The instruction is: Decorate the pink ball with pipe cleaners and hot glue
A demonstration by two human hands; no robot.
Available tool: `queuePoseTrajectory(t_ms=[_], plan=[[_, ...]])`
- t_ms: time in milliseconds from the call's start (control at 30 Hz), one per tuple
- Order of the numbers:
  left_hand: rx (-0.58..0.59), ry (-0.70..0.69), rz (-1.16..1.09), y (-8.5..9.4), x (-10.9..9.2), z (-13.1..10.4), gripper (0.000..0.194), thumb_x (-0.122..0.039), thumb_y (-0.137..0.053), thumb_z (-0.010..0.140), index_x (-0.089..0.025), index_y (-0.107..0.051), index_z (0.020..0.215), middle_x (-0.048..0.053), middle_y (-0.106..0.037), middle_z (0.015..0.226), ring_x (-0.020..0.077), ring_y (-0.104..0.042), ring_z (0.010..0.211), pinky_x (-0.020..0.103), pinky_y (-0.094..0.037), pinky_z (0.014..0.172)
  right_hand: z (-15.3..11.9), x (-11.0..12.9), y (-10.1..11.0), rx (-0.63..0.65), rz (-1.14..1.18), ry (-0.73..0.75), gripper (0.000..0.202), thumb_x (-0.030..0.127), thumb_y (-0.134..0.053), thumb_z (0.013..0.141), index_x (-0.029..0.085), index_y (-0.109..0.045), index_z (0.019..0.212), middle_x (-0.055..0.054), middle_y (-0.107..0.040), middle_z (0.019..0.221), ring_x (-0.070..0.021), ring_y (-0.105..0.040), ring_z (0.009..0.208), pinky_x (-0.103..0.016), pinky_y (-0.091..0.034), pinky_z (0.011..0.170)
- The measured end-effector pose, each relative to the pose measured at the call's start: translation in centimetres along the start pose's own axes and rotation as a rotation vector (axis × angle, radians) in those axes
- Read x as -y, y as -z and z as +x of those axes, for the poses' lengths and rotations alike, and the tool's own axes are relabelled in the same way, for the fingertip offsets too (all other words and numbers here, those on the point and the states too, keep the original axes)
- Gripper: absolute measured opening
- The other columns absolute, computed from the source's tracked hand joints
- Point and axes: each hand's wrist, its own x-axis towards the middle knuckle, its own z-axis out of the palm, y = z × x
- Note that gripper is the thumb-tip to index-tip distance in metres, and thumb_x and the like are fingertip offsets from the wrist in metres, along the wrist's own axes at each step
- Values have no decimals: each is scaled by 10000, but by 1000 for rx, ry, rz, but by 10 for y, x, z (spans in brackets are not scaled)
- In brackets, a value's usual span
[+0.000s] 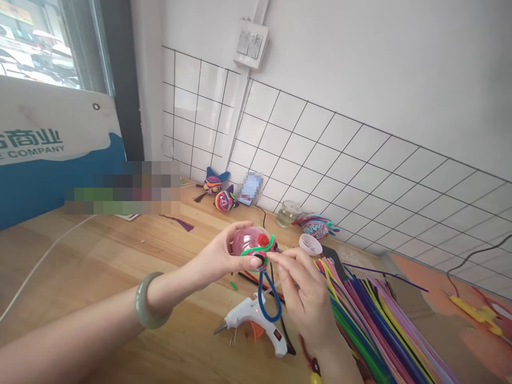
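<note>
A clear pink plastic ball (245, 241) rests in my left hand (224, 255), with fingers and thumb wrapped round it. Green pipe cleaner (256, 248) curves across its right part, beside a red round piece (263, 240) and a dark round piece. From its underside hangs a blue pipe-cleaner loop (270, 314). My right hand (302, 280) is closed at the ball's right edge, fingertips pinched against the decorated side; what lies between them is hidden. Below the hands, a white glue gun (254, 320) with a small red light lies on the wooden table (168, 341).
Many coloured pipe cleaners (384, 325) cover the right side. Behind stand two finished cat-like heads (226, 199), a phone (250, 189), a glass jar (288, 213), a wrapped colourful piece (318, 225) and a small white cup (311, 244). A yellow tool (474, 313) lies far right.
</note>
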Motion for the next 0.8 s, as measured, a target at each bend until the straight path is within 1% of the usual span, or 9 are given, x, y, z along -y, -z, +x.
queuePoseTrajectory(t_ms=[67,167,233,433,500,600,700,800], plan=[[-3,0,14,-1,-2,-2,685,-316,-781,680,-206,-440,1264,127,-543,1315,280,-537,1172,393,-449,945,-1,-1,0,4,7,4,315,70,-415,925,212,-605,1133,-49,-520,913,-135,-534,782,-269,-463,655],[-17,23,-2,-2,-3,-4,532,-408,-648,806,-207,-472,1266,125,-537,1332,287,-504,1218,397,-442,953,-1,-3,1,8,4,20,320,45,-421,915,198,-612,1121,-43,-511,900,-127,-527,780,-263,-456,661],[-24,44,-18,-3,-3,-5,499,-431,-596,841,-213,-476,1273,122,-538,1333,290,-510,1212,406,-451,937,-1,-3,1,5,1,26,318,37,-425,911,192,-613,1115,-42,-509,903,-123,-523,784,-258,-453,664],[-38,17,45,-4,-3,-4,541,-372,-685,783,-191,-472,1246,114,-570,1289,265,-516,1204,386,-423,979,0,-2,0,9,-2,32,321,25,-429,908,177,-607,1128,-39,-495,907,-109,-522,778,-234,-451,659],[-40,25,51,-4,-3,-4,557,-358,-705,765,-185,-464,1236,111,-583,1266,251,-536,1176,372,-431,972,0,-2,-1,10,-8,38,329,21,-425,906,173,-609,1134,-41,-494,908,-109,-523,772,-231,-455,656],[-73,32,74,-5,-3,-3,554,-360,-711,756,-177,-461,1215,112,-602,1227,241,-560,1131,364,-449,943,-1,-2,-3,13,-20,46,345,15,-428,899,166,-611,1150,-49,-501,913,-116,-528,781,-235,-465,667],[-116,14,102,-6,-2,-3,519,-366,-702,759,-165,-472,1179,118,-621,1175,242,-576,1089,372,-460,918,-1,0,-6,-1,-33,61,328,15,-440,895,142,-612,1145,-63,-528,910,-134,-544,825,-255,-479,712],[-163,-9,121,-7,-1,-3,510,-364,-691,761,-158,-467,1170,125,-620,1155,247,-583,1067,385,-464,907,0,3,-10,-41,-68,68,267,19,-461,890,124,-618,1078,-79,-580,916,-156,-566,879,-289,-486,792]])
